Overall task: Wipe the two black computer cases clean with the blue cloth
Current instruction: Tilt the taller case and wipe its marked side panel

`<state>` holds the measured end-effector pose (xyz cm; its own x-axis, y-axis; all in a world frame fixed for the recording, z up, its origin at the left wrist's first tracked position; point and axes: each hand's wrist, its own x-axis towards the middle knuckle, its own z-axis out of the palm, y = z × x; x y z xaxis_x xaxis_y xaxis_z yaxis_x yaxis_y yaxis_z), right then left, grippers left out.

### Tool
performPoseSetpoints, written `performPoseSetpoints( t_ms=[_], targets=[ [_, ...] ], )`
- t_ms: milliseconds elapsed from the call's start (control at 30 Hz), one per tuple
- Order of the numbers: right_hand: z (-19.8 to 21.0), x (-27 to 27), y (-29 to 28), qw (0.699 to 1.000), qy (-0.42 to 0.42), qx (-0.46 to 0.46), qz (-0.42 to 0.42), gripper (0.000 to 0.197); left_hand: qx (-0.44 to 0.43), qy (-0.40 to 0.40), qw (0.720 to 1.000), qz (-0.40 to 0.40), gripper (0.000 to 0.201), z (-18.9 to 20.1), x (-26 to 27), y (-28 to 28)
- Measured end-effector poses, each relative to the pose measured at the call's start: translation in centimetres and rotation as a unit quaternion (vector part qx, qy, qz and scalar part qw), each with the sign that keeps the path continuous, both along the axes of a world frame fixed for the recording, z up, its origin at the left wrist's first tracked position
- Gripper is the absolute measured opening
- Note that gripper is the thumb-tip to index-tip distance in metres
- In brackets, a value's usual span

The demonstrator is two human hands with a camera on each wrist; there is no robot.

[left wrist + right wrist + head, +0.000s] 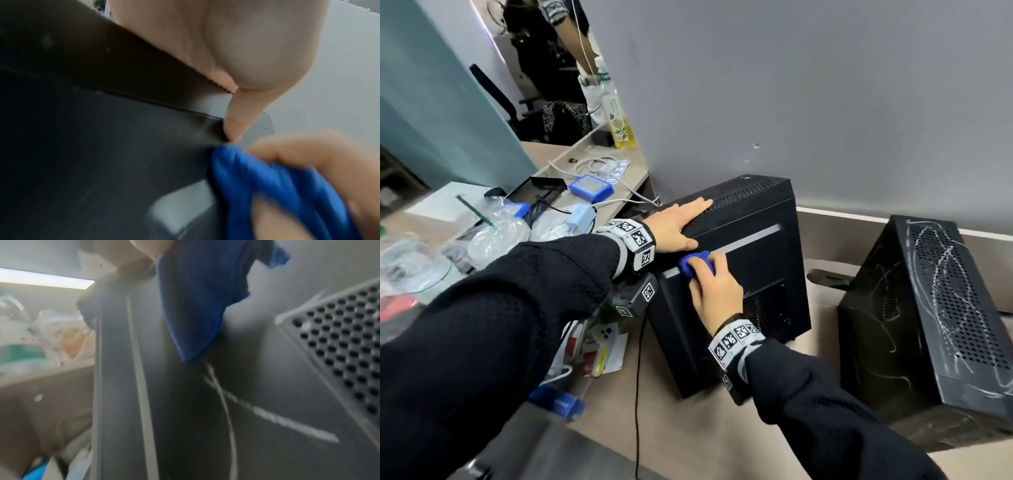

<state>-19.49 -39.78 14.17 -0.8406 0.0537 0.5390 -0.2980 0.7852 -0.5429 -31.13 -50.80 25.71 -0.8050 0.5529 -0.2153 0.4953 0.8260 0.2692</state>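
Note:
A black computer case [753, 274] stands upright on the desk against the grey wall. My left hand [681, 222] lies flat on its top edge, fingers straight, thumb down the side panel [102, 162]. My right hand [714, 291] grips the bunched blue cloth [693, 262] and presses it on the side panel near the silver stripe. The cloth [267, 186] shows just below my left thumb [236, 126], and its loose end [195, 305] hangs over the panel. A second black case [928, 325] stands to the right, streaked with white marks.
Clutter fills the desk at left: plastic cups [496, 236], a blue box [590, 186], white cables [599, 164], a yellow bottle [619, 120]. A black cable [637, 394] runs down the desk in front of the first case. Another person stands at the back left.

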Motion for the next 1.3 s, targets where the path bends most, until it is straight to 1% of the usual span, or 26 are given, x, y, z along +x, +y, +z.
performPoseSetpoints(
  t_ms=[67,100,167,200,233,267,300,367,400,467,500,567,600,633,700,767,800,900,933,1033,1067,1133,1200,1233,1267,1300],
  targets=[
    [-3.0,2.1,-0.9,0.994,0.002,0.08,0.074,0.036,-0.002,0.004,1.0,0.006,0.088,0.1,0.4,0.2],
    [-4.9,3.3,-0.8,0.983,0.003,0.141,0.12,0.038,-0.001,0.001,1.0,0.008,0.088,0.1,0.4,0.3],
    [-7.6,4.7,-0.1,0.948,0.004,0.247,0.199,0.048,0.001,-0.003,1.0,0.01,0.089,0.1,0.4,0.2],
    [-7.8,4.6,0.4,0.939,0.006,0.271,0.21,0.049,0.002,0.0,1.0,0.008,0.089,0.0,0.4,0.1],
    [-7.2,4.2,0.6,0.939,0.005,0.275,0.205,0.046,0.004,0.004,1.0,0.008,0.09,-0.1,0.3,0.1],
    [-6.1,3.6,0.8,0.947,0.003,0.261,0.189,0.04,0.005,0.008,1.0,0.009,0.09,-0.1,0.1,0.0],
    [-4.7,2.9,0.8,0.962,-0.004,0.222,0.161,0.034,0.007,0.013,1.0,0.009,0.09,-0.2,0.1,0.0],
    [-2.4,1.7,0.6,0.987,-0.024,0.123,0.099,0.032,0.014,0.016,1.0,0.003,0.091,-0.4,-0.1,-0.1],
    [-2.0,1.5,0.4,0.993,-0.031,0.09,0.076,0.034,0.016,0.015,1.0,0.0,0.092,-0.4,-0.1,-0.2],
    [-3.2,1.8,0.3,0.994,-0.075,0.057,0.052,0.035,0.02,0.023,1.0,-0.007,0.096,-0.5,-0.2,-0.3],
    [-4.5,2.4,0.5,0.992,-0.105,0.054,0.046,0.036,0.021,0.028,0.999,-0.01,0.099,-0.6,-0.4,-0.3],
    [-8.1,4.4,1.4,0.99,-0.117,0.068,0.05,0.054,0.026,0.034,0.999,-0.014,0.104,-0.8,-0.7,-0.4],
    [-9.9,5.5,2.1,0.985,-0.133,0.093,0.05,0.061,0.028,0.034,0.999,-0.011,0.106,-0.8,-0.9,-0.6],
    [-11.3,6.5,2.9,0.981,-0.149,0.112,0.05,0.064,0.029,0.032,0.999,-0.005,0.107,-0.9,-1.1,-0.7],
    [-12.5,7.8,4.3,0.972,-0.175,0.138,0.074,0.055,0.03,0.031,0.999,0.0,0.107,-1.0,-1.2,-0.8],
    [-11.2,7.5,5.3,0.967,-0.184,0.157,0.074,0.04,0.028,0.046,0.999,0.002,0.106,-0.9,-1.1,-0.9],
    [-10.0,6.8,5.8,0.971,-0.178,0.149,0.054,0.039,0.026,0.051,0.998,0.001,0.105,-0.8,-1.0,-0.8],
    [-5.8,3.8,6.5,0.989,-0.127,0.06,-0.036,0.041,0.023,0.057,0.998,-0.006,0.104,-0.6,-0.8,-0.6],
    [-4.9,3.1,6.6,0.991,-0.115,0.061,-0.041,0.039,0.022,0.057,0.998,-0.006,0.104,-0.6,-0.8,-0.6],
    [-4.9,2.5,8.3,0.987,-0.113,0.111,-0.035,0.039,0.022,0.055,0.998,0.0,0.104,-0.7,-0.6,-0.5],
    [-5.4,2.6,9.3,0.985,-0.121,0.106,-0.054,0.038,0.02,0.057,0.998,0.0,0.104,-0.7,-0.5,-0.4],
    [-5.9,2.5,10.5,0.982,-0.138,0.061,-0.115,0.033,0.016,0.06,0.998,0.0,0.104,-0.7,-0.5,-0.4],
    [-5.8,2.4,9.7,0.973,-0.152,0.021,-0.172,0.029,0.014,0.063,0.998,0.004,0.104,-0.7,-0.5,-0.5],
    [-5.6,2.6,8.5,0.973,-0.154,0.016,-0.171,0.03,0.015,0.064,0.998,0.004,0.104,-0.7,-0.5,-0.5],
    [-5.5,2.9,7.2,0.978,-0.147,0.023,-0.145,0.031,0.017,0.063,0.998,0.004,0.104,-0.7,-0.6,-0.6],
    [-5.5,3.3,6.0,0.985,-0.135,0.051,-0.098,0.034,0.019,0.062,0.998,0.005,0.103,-0.5,-0.7,-0.5]
  ],
)
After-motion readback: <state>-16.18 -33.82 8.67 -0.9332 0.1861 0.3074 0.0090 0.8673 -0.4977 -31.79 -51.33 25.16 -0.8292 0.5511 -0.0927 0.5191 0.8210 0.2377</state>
